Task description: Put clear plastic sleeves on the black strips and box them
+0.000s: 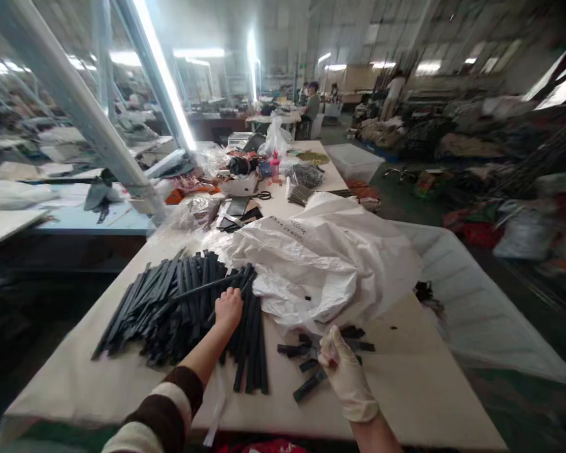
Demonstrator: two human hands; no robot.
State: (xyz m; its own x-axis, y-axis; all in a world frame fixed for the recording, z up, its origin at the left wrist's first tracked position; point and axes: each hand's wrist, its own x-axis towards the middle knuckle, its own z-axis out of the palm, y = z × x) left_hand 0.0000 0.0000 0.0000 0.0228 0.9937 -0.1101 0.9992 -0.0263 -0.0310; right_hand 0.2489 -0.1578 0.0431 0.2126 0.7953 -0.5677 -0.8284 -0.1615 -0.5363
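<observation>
My left hand (229, 308), bare below a brown-and-white striped sleeve, is closed at the right side of a large pile of long black strips (188, 289). Its fingers curl round a black strip; their tips are hidden. My right hand (342, 374) wears a pale glove that leaves some fingertips bare. Its fingers are pinched together, and what they hold, if anything, cannot be made out. Under and around it lie several short black pieces (309, 385), scattered on the table. A narrow white ribbon (216, 409) hangs over the near table edge.
A crumpled white plastic bag (311, 258) covers the table's middle. Beyond it are black-handled scissors (263, 195), a pink bottle (275, 168) and clear plastic bags. A large white bin (490, 302) stands along the right edge. A metal post (82, 119) rises at left. People work far behind.
</observation>
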